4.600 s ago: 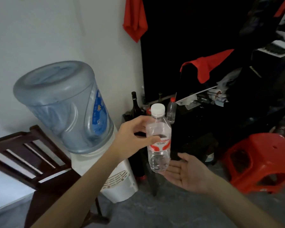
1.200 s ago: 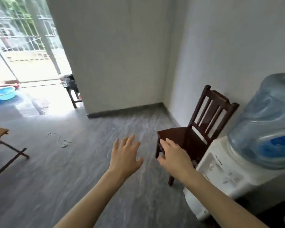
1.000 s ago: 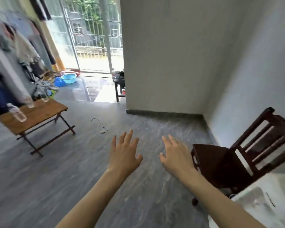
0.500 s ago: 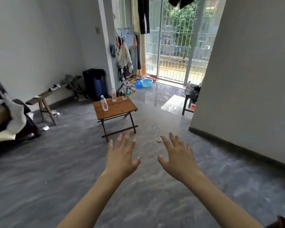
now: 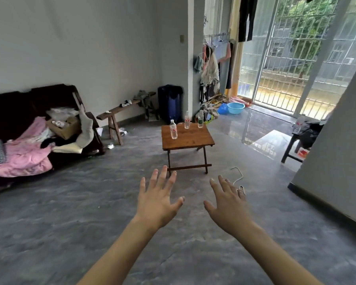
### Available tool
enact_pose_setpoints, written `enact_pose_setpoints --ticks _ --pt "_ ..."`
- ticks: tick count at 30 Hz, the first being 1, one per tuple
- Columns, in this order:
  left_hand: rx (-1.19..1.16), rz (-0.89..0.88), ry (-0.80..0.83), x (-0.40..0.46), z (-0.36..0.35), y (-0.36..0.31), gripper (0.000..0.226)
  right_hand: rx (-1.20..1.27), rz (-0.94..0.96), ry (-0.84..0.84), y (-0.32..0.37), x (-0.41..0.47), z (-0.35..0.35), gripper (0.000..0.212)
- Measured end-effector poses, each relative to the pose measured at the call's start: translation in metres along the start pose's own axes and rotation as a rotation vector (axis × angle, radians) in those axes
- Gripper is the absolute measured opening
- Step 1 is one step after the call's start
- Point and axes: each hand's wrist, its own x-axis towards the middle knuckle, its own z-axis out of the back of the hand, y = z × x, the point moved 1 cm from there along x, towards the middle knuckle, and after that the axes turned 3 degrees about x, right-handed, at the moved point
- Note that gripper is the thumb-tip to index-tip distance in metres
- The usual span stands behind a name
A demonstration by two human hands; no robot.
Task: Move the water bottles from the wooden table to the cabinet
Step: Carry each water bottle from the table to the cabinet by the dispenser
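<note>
Wooden and low, the folding worktop (image 5: 188, 138) stands on the grey floor (image 5: 70, 212) in the middle of the room, and everything here is placed from it. Three clear water bottles stand upright on its far half: the red-labelled bottle (image 5: 173, 129) at the far left corner, a second red-labelled bottle (image 5: 187, 120) at the far edge, and the green-labelled bottle (image 5: 200, 119) at the far right corner, each apart from the others. Nearer the camera than the worktop, both hands are held out palm-down above the floor, touching nothing: the left hand (image 5: 157, 202) with fingers spread wide, the right hand (image 5: 227, 204) likewise spread. A wire hanger (image 5: 237, 175) lies on the floor to the worktop's right. A dark sofa (image 5: 29, 124) heaped with pink bedding is well to its left, and a blue basin (image 5: 235, 108) lies beyond it by the barred door.
</note>
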Motion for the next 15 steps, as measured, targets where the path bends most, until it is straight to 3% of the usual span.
enact_pose_setpoints --ticks 15 --pt "-0.035 0.097 0.037 0.177 0.02 0.066 0.076 -0.029 0.119 0.024 0.035 0.201 0.006 0.07"
